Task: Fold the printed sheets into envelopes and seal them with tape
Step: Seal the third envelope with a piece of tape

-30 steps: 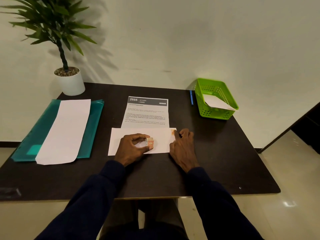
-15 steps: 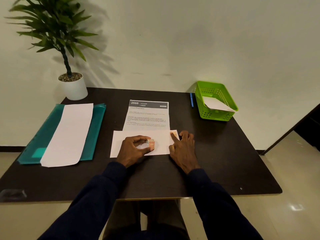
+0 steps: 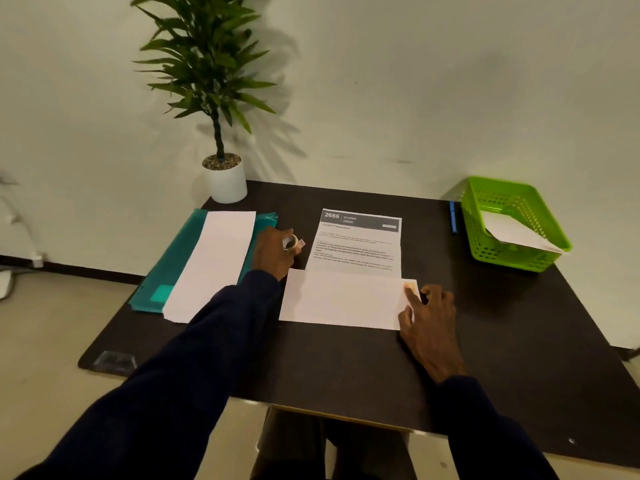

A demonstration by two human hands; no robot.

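Left a blank sheet lying on the teal folder at the left of the desk. Pinched the tape roll in the curled fingers of the left hand, just beside the printed sheet, loose end sticking out. Risked that end curling back onto the roll or catching the blank sheet nearby.

Had the printed sheet mid-desk, lower part folded up into a pocket, printed top flat and open. Saw no tape on the pocket's left edge; could have sprung open there.

Pressed one straight finger of the right hand on a tape strip at the pocket's right corner, other fingers loosely bent. Might have shifted the fold by easing off too soon, or sealed in a wrinkle.

Had what looked like a finished envelope in the green basket, far right.
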